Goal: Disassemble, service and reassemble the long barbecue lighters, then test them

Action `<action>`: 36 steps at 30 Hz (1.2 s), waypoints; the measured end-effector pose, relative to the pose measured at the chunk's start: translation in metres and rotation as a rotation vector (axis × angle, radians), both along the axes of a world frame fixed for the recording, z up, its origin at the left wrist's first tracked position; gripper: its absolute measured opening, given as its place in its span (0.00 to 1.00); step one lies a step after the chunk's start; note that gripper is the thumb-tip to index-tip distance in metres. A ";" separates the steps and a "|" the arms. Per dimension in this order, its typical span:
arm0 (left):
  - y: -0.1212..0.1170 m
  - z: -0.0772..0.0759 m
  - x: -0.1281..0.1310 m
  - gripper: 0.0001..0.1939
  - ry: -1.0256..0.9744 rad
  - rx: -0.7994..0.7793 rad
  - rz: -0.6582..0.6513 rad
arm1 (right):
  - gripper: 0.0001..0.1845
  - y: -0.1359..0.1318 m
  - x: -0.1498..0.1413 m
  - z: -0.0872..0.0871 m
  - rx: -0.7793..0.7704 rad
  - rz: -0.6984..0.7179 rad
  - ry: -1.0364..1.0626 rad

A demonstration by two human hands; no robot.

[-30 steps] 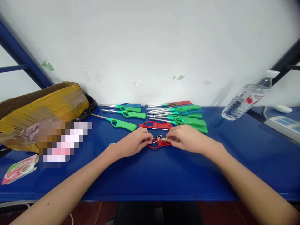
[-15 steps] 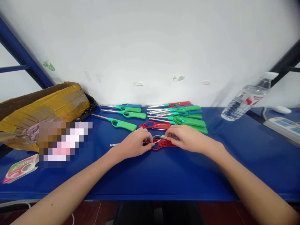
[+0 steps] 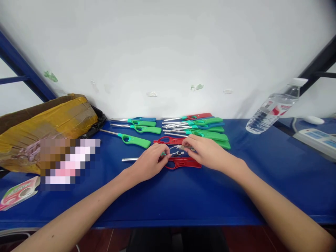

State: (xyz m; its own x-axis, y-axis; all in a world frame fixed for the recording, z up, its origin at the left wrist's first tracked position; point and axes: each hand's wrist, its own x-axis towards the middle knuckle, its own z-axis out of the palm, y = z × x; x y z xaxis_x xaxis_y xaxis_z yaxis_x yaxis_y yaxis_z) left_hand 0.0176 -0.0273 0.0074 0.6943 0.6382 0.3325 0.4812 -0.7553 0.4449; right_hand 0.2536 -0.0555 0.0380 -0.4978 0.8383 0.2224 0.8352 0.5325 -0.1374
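Note:
Between the thumb and fingertips of my left hand (image 3: 151,160) is a thin white wire (image 3: 173,153), with a bit of teal plastic beside it. My right hand (image 3: 203,147) pinches a small clear lighter part with a metal tip (image 3: 187,147), mostly covered by the fingers. Below both hands lies an opened red lighter shell half (image 3: 185,162), its hollow side up. A metal lighter tube (image 3: 130,159) sticks out left from under my left hand. Just behind the hands rests another red shell half (image 3: 170,140).
Finished-looking green, blue and red lighters (image 3: 207,134) lie in a group behind my right hand; several more (image 3: 136,140) lie behind my left. A taped cardboard box (image 3: 52,122) stands left. To the right are a tilted water bottle (image 3: 273,108) and a power strip (image 3: 317,140).
My right hand has lifted the clear part up and back from the red shell half, uncovering more of the shell. My left hand keeps its pinch. The view has shifted slightly.

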 end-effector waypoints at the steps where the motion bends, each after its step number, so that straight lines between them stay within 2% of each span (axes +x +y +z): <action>1: 0.000 0.001 -0.001 0.04 0.004 0.000 -0.024 | 0.08 0.000 0.000 0.000 0.002 -0.008 -0.003; 7: 0.005 0.009 -0.010 0.06 0.041 -0.056 -0.187 | 0.07 -0.001 0.004 0.005 -0.070 0.024 0.018; 12: 0.008 0.012 -0.017 0.07 0.071 -0.078 -0.216 | 0.06 -0.005 0.005 0.010 -0.152 0.064 0.052; 18: 0.011 0.010 -0.024 0.08 0.097 -0.078 -0.258 | 0.05 -0.005 0.004 0.009 -0.187 0.081 0.047; 28: 0.013 0.017 -0.033 0.17 0.232 -0.009 -0.200 | 0.07 -0.004 0.005 0.009 -0.244 0.118 0.020; 36: 0.015 0.016 -0.032 0.10 0.218 -0.017 -0.174 | 0.06 -0.003 0.005 0.009 -0.224 0.130 0.017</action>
